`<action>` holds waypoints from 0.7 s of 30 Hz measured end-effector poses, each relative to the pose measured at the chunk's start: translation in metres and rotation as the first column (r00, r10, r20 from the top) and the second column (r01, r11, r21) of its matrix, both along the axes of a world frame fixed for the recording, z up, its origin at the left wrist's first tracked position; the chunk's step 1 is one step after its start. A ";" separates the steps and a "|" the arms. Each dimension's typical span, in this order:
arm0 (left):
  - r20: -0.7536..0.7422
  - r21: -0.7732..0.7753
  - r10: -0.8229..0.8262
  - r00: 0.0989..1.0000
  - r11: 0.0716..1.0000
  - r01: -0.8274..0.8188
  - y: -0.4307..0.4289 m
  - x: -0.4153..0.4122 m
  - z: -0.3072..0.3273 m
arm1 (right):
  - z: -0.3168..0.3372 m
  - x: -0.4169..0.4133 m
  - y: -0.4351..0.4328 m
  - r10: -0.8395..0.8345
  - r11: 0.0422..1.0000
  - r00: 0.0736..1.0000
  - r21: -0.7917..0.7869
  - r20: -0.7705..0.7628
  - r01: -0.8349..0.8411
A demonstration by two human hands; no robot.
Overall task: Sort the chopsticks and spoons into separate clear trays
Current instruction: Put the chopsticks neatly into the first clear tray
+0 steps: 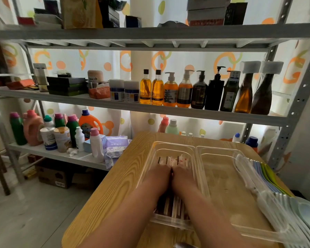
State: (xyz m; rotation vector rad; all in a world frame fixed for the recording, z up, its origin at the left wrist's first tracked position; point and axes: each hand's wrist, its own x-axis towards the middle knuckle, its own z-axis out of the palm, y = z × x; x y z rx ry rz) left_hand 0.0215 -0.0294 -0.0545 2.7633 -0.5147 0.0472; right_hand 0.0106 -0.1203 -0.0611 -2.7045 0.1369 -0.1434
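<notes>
Both hands are down in the left tray point(147, 169), side by side and touching at the middle. The left hand point(159, 174) and the right hand point(183, 176) lie knuckles up on the chopsticks point(172, 206), fingers pointing away toward the far end. The fingers dip down out of sight, so there's no telling whether they grip the sticks or just press on them. The chopsticks lie lengthwise in that left tray, a mix of dark and pale ones; their near ends show between the two forearms, and their far ends poke out just past the fingers.

The right tray point(220, 176) sits just beside the left one, rims touching, both on the wooden table point(114, 176). The spoons point(268, 192) lie in a long bundle along the right tray's right edge, clear, blue and green handles pointing away, bowls toward the near right corner. Whether they're inside the tray or on its rim is hard to say.

Behind the table, a metal shelf point(150, 110) holds a row of bottles point(184, 90).
</notes>
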 end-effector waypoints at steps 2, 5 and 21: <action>0.052 0.068 0.004 0.999 0.998 -0.008 -0.001 0.000 0.000 | 0.001 -0.001 0.000 -0.051 0.998 0.998 0.025 0.025 0.051; 0.098 0.162 0.023 0.995 0.986 -0.039 -0.002 -0.002 0.001 | 0.005 -0.006 0.000 -0.089 0.993 0.995 0.082 0.050 0.085; 0.087 0.270 -0.081 0.993 0.961 0.055 -0.002 -0.006 0.004 | 0.002 -0.002 0.001 -0.086 0.995 0.996 0.058 0.038 0.083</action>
